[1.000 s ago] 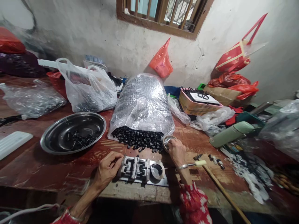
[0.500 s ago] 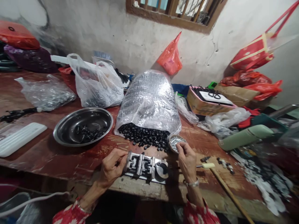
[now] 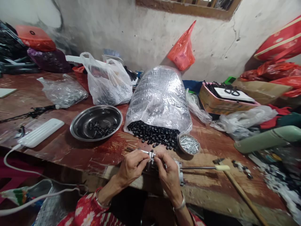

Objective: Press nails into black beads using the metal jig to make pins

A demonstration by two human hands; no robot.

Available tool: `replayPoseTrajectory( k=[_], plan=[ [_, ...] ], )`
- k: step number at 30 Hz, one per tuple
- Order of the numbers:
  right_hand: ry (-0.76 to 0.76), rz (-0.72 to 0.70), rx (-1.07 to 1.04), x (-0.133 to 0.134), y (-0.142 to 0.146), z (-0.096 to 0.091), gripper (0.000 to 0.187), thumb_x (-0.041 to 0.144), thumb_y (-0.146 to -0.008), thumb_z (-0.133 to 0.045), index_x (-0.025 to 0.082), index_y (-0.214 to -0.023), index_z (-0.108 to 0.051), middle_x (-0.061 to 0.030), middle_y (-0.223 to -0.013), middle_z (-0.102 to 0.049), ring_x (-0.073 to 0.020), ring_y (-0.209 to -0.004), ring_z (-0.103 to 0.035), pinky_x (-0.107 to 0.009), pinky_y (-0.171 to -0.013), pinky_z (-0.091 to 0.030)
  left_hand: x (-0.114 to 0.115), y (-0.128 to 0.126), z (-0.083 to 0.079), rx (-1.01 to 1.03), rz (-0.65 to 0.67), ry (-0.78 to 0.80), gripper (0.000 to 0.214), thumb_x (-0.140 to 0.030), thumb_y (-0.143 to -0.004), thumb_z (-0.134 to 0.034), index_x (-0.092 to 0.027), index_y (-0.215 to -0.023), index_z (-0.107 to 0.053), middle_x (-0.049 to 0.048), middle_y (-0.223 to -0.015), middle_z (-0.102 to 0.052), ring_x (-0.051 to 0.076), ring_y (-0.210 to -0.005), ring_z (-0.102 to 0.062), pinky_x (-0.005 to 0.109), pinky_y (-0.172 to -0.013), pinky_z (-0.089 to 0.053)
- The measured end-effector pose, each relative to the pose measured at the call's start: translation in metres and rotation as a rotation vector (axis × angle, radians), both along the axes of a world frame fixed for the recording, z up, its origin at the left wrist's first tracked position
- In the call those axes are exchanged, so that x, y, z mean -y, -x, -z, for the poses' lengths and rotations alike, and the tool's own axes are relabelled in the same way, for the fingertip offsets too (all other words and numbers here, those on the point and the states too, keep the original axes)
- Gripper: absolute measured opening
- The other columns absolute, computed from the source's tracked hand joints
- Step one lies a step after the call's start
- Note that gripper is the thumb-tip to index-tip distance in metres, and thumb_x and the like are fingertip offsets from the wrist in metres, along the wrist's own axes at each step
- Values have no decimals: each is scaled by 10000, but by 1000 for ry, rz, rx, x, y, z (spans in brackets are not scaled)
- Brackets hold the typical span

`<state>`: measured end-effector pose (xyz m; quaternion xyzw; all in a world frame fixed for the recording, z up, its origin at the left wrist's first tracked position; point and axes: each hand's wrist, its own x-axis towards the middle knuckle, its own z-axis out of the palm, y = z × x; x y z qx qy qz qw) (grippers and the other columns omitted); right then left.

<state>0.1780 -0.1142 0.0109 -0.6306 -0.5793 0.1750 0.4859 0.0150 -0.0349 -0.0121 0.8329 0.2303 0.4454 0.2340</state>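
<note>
My left hand (image 3: 131, 168) and my right hand (image 3: 168, 174) meet over a small metal jig (image 3: 181, 174) at the table's front edge. Both are closed, thumb against fingers. Between the fingertips shows a small black-and-silver part of the fixture; whatever tiny piece either hand pinches is hidden or too small to name. Most of the jig is covered by my hands. Just beyond lie loose black round plastic pieces (image 3: 155, 136), spilling from a large clear plastic sack (image 3: 162, 94). A small round bowl (image 3: 199, 147) of metal pins stands to their right.
A steel basin (image 3: 73, 133) with black parts sits left, near a white power strip (image 3: 44, 133). To the right are a screwdriver (image 3: 222, 168), a hammer (image 3: 242, 194) and a green flask (image 3: 270, 138). Plastic bags (image 3: 108, 84) and a box (image 3: 216, 103) line the back.
My right hand has left the bowl of pins and moved left to the jig. My left hand has shifted right along it, so both now meet there. The view has turned slightly left.
</note>
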Motion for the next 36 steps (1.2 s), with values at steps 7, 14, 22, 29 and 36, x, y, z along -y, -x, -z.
replayPoseTrajectory(
  k=[7,14,22,29,36],
  plan=[
    [-78,87,128,-4,-9,17,99,242,-993,-577,229,-969,-672,0,-878,-703,-163,-778,-633,-265,-734,-467,3,11,3,-46,-65,-67,152,-96,-982,-552,-183,-969,-676,33,-843,-705,160,-786,-641,274,-721,-477],
    [-83,78,281,-14,-7,29,100,204,-986,-585,227,-918,-654,-1,-857,-686,-175,-813,-598,-290,-750,-447,15,10,7,-204,-75,-176,186,-74,-967,-533,-194,-945,-674,30,-813,-671,184,-767,-546,316,-694,-415],
    [-51,103,441,-12,-3,32,176,183,-998,-543,230,-863,-647,-46,-858,-655,-235,-878,-502,-368,-809,-386,19,7,16,-286,-90,-210,237,-51,-953,-498,-199,-980,-681,50,-840,-653,212,-819,-525,344,-706,-410],
    [-58,84,436,-2,-14,22,140,210,-1026,-525,227,-952,-642,-46,-951,-668,-227,-919,-518,-369,-827,-421,19,11,16,-306,-62,-183,247,-31,-928,-527,-195,-1023,-684,47,-874,-674,219,-838,-522,351,-720,-423],
    [-147,279,499,28,-62,11,156,320,-1027,-554,216,-1019,-671,-74,-1037,-694,-238,-987,-569,-394,-893,-471,17,13,15,-213,-65,-109,273,-30,-915,-530,-192,-1073,-682,78,-1013,-675,208,-913,-576,335,-795,-505]
  ],
)
